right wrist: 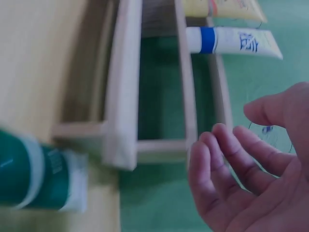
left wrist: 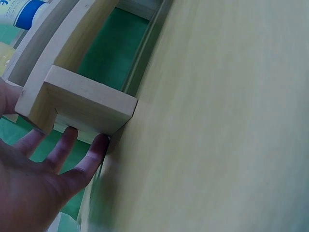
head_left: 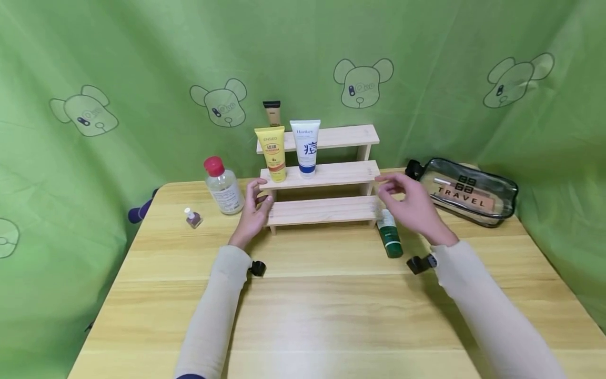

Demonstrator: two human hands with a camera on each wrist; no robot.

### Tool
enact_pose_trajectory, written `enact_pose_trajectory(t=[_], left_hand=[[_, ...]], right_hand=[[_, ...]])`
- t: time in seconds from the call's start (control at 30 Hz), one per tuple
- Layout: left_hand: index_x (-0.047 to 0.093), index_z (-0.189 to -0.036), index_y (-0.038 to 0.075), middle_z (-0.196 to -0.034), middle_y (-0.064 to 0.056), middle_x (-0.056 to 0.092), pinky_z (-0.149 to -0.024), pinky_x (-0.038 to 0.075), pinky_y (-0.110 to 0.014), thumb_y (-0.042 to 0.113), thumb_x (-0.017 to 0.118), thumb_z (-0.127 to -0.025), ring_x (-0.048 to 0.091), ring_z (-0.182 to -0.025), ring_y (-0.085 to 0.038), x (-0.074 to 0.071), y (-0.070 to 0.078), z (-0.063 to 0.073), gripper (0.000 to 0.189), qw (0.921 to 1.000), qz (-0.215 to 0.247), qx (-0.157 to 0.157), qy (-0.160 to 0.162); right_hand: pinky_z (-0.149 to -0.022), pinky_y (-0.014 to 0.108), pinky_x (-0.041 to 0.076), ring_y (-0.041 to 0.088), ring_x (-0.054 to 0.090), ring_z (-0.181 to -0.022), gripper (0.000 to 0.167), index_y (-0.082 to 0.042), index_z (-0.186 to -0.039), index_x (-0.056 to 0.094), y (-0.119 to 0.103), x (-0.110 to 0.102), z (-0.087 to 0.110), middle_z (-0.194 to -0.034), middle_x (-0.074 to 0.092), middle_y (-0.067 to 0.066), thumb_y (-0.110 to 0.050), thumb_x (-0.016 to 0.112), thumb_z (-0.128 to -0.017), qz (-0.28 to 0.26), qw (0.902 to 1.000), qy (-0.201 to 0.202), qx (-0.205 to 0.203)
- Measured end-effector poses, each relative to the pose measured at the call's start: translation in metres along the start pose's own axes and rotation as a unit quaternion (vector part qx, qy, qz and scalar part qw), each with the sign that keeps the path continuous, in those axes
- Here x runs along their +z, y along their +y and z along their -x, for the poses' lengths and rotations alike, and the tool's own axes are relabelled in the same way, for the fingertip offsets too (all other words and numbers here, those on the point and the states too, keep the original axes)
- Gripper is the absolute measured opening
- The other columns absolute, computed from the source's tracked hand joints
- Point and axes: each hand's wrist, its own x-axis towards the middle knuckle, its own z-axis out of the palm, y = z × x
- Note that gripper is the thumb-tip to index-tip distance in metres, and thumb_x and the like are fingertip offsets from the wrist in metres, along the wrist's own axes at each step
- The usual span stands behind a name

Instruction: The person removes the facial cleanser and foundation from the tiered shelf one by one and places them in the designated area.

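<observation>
A light wooden three-tier stand [head_left: 326, 210] is on the table. My left hand [head_left: 255, 210] is at its left end; in the left wrist view several fingertips [left wrist: 99, 142] touch the side panel [left wrist: 91, 104]. My right hand [head_left: 409, 202] hovers by the right end, fingers loosely bent and holding nothing; in the right wrist view a gap shows between thumb and fingers. The middle tier bears a yellow tube [head_left: 273, 158] and a white-and-blue tube [head_left: 306, 150], both upright. Behind the yellow one a gold tube with a black end [head_left: 273, 113] is partly hidden. A green tube [head_left: 390, 237] lies below my right hand.
Left of the stand are a clear bottle with a red cap [head_left: 224, 189] and a small nail polish bottle [head_left: 193, 218]. At the right lies a clear, black-edged travel pouch [head_left: 466, 192] with items inside. A green curtain [head_left: 303, 47] hangs behind the table [head_left: 303, 316].
</observation>
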Motion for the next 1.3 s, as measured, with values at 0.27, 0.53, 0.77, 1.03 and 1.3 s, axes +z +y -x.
enact_pose_trajectory(t=[0.27, 0.53, 0.77, 1.03, 1.3], left_hand=[[0.036, -0.154, 0.021, -0.169, -0.024, 0.038, -0.124, 0.046, -0.063, 0.005, 0.052, -0.112, 0.048, -0.15, -0.049, 0.0, 0.0, 0.0, 0.048, 1.0, 0.002, -0.002, 0.0], [0.037, -0.154, 0.021, -0.171, -0.022, 0.037, -0.124, 0.045, -0.063, 0.005, 0.052, -0.112, 0.048, -0.149, -0.048, 0.0, -0.001, 0.0, 0.048, 1.0, -0.004, 0.006, 0.002], [0.037, -0.154, 0.021, -0.167, -0.022, 0.04, -0.125, 0.044, -0.062, 0.005, 0.053, -0.112, 0.049, -0.148, -0.047, 0.0, -0.002, -0.001, 0.048, 0.9999, -0.007, 0.009, 0.005], [0.037, -0.154, 0.021, -0.164, -0.023, 0.044, -0.122, 0.048, -0.062, 0.005, 0.053, -0.112, 0.053, -0.146, -0.049, -0.001, -0.001, -0.005, 0.047, 1.0, 0.003, 0.003, -0.006], [0.037, -0.153, 0.021, -0.167, -0.023, 0.041, -0.122, 0.048, -0.063, 0.004, 0.052, -0.112, 0.051, -0.146, -0.048, -0.002, -0.004, -0.003, 0.048, 1.0, 0.001, 0.002, -0.001]], right_hand=[[-0.099, 0.035, 0.056, 0.033, 0.07, -0.117, 0.033, -0.005, -0.14, 0.067, -0.022, 0.022, -0.042, -0.122, 0.074, 0.018, -0.017, 0.065, -0.11, -0.044, 0.9988, -0.004, -0.022], [-0.093, 0.025, 0.058, 0.028, 0.068, -0.118, 0.032, -0.007, -0.14, 0.067, -0.039, 0.04, -0.074, -0.127, 0.072, 0.016, -0.017, 0.064, -0.11, -0.092, 0.9951, 0.003, -0.035], [-0.107, 0.032, 0.062, 0.031, 0.066, -0.132, 0.042, -0.005, -0.149, 0.059, -0.055, 0.048, -0.093, -0.146, 0.068, 0.019, -0.016, 0.066, -0.109, -0.17, 0.9852, -0.005, -0.019], [-0.128, 0.041, 0.047, 0.029, 0.06, -0.145, 0.057, -0.012, -0.159, 0.051, -0.068, 0.059, -0.108, -0.157, 0.062, 0.013, -0.017, 0.071, -0.107, -0.201, 0.9795, -0.017, -0.005], [-0.13, 0.047, 0.044, 0.031, 0.054, -0.152, 0.074, -0.014, -0.165, 0.043, -0.076, 0.076, -0.116, -0.162, 0.057, 0.013, -0.022, 0.08, -0.101, -0.214, 0.9756, -0.048, 0.012]])
